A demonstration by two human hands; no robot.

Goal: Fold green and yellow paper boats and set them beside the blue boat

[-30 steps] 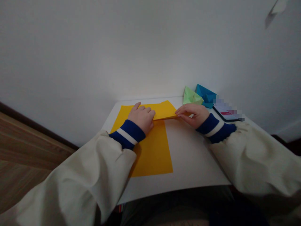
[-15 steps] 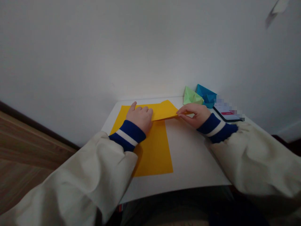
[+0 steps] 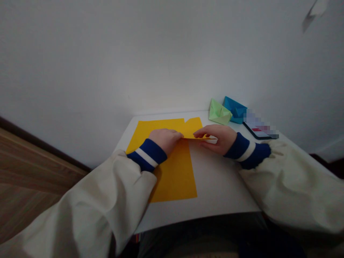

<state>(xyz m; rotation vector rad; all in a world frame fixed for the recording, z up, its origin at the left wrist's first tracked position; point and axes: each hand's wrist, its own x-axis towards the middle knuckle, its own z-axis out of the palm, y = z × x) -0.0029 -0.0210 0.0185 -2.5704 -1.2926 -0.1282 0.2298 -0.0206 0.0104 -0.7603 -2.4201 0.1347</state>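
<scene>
A large yellow sheet of paper [image 3: 177,175] lies flat on the white table. Over its upper right part is a smaller piece of yellow folded paper [image 3: 194,125], its near edge turned toward me and raised a little. My left hand [image 3: 165,141] is closed at the left end of that edge, fingertips pressed together on the paper. From the right, my right hand [image 3: 219,139] has its fingers curled over the folded paper with the thumb below, gripping it near its right end. Part of the folded paper is hidden behind my fingers.
On the white table [image 3: 223,190], a light green folded-paper shape [image 3: 219,113] and a blue one [image 3: 235,110] stand at the back right. Beside them lies a phone or tablet [image 3: 259,130], partly blurred out. A wall rises behind; wooden furniture [image 3: 32,172] is at the left.
My left hand has turned, its fingers now pointing right along the near edge. My right hand has shifted slightly left and toward me, and the folded paper's far corner sits further right.
</scene>
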